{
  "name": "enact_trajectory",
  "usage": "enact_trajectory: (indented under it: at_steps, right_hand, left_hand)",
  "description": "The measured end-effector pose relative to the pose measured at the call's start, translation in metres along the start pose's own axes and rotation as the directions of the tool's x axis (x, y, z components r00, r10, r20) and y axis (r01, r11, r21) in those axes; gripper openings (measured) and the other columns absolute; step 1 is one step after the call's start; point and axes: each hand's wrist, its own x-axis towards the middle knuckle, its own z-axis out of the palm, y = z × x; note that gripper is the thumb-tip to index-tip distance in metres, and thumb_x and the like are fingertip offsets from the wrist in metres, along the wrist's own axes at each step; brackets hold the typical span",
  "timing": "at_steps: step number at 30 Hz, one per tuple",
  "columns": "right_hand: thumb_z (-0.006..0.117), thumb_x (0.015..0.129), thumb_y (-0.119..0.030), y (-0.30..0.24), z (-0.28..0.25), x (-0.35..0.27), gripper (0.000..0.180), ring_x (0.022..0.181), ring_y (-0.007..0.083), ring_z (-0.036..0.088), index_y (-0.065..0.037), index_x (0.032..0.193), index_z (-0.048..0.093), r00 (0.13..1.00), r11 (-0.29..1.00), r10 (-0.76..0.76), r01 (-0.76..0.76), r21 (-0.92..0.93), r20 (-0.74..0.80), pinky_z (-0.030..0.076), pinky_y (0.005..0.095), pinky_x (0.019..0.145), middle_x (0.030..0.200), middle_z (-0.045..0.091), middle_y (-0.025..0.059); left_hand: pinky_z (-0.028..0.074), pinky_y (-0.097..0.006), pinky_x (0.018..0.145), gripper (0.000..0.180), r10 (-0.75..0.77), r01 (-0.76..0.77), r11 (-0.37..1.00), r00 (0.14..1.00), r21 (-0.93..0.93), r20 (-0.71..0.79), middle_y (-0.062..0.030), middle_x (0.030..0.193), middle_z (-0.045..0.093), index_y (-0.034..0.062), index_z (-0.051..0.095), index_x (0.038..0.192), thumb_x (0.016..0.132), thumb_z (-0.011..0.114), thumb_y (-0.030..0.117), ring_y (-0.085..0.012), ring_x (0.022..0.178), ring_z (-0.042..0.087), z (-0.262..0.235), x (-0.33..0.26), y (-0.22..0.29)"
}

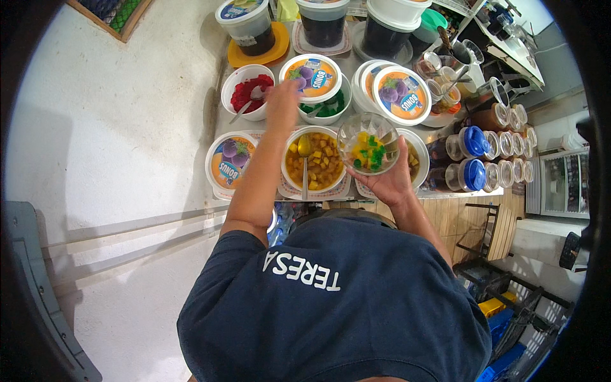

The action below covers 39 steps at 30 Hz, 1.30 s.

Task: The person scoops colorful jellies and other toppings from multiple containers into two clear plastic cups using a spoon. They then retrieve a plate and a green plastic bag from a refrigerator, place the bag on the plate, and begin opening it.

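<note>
Here, right hand (pixel 388 178) cups a clear bowl (pixel 368 143); left hand (pixel 280 102) (grip hidden) over round orange-labelled lid (pixel 311 76).

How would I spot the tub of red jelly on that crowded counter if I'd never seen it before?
Start at the counter against the white wall and look to its left side, second row back. The tub of red jelly sits just left of the person's left hand, with a metal spoon leaning in it. It is the only open white tub with red contents; neighbours hold green or yellow.
</note>
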Motion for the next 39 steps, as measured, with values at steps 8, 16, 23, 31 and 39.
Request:
enact_trajectory:
  at_steps: [8,16,23,31,39]
  right_hand:
    - [0.045,0.083,-0.073,0.007,0.0,0.002,0.088,0.126,0.0402,0.043,-0.011,0.144,0.031,0.997,0.997,0.071,-0.071,0.019,0.012,0.045,0.0551,0.098,0.142,0.037,0.0195]
    - [0.041,0.084,-0.074,0.014,0.006,0.005,0.088,0.121,0.0404,0.048,-0.007,0.141,0.036,0.998,0.999,0.049,-0.048,-0.022,0.037,0.042,0.0537,0.099,0.138,0.043,0.02]
    - [0.041,0.083,-0.075,0.016,0.005,0.004,0.089,0.123,0.0411,0.046,-0.008,0.142,0.033,0.999,0.999,0.035,-0.035,-0.01,0.027,0.042,0.0541,0.1,0.14,0.041,0.0195]
    - [0.041,0.083,-0.075,0.015,0.006,0.004,0.09,0.123,0.041,0.046,-0.007,0.142,0.034,1.0,0.999,0.024,-0.023,-0.038,0.017,0.041,0.0541,0.1,0.139,0.042,0.0208]
    - [0.043,0.083,-0.074,0.016,0.011,0.003,0.087,0.126,0.0383,0.044,-0.01,0.141,0.036,0.999,0.998,0.042,-0.043,-0.046,-0.018,0.04,0.0545,0.101,0.141,0.041,0.0172]
  left_hand:
    - [0.049,-0.045,0.081,0.024,-0.549,0.365,0.745,0.811,0.558,0.203,-0.0137,0.1,0.066,0.0078,0.067,0.1,0.091,0.049,0.021,-0.0315,0.094,0.063,-0.054,-0.01,-0.101]
    - [0.052,-0.042,0.08,0.029,-0.6,0.438,0.773,0.739,0.458,0.306,-0.0155,0.101,0.069,0.0069,0.071,0.096,0.089,0.053,0.029,-0.032,0.096,0.066,-0.055,-0.005,-0.108]
    - [0.051,-0.04,0.078,0.026,-0.587,0.573,0.798,0.668,0.188,0.457,-0.0164,0.096,0.07,0.0064,0.071,0.1,0.084,0.061,0.025,-0.0278,0.092,0.068,-0.042,-0.014,-0.143]
    - [0.034,-0.025,0.049,0.025,-0.664,0.76,0.587,0.649,-0.28,0.371,0.0017,0.061,0.053,0.0033,0.071,0.104,0.086,0.061,0.018,-0.0074,0.053,0.044,-0.036,-0.046,-0.165]
    - [0.049,-0.037,0.079,0.028,-0.719,0.759,0.628,0.651,-0.172,0.244,-0.0175,0.094,0.07,0.0074,0.071,0.104,0.086,0.059,0.025,-0.0296,0.087,0.067,-0.056,-0.05,-0.161]
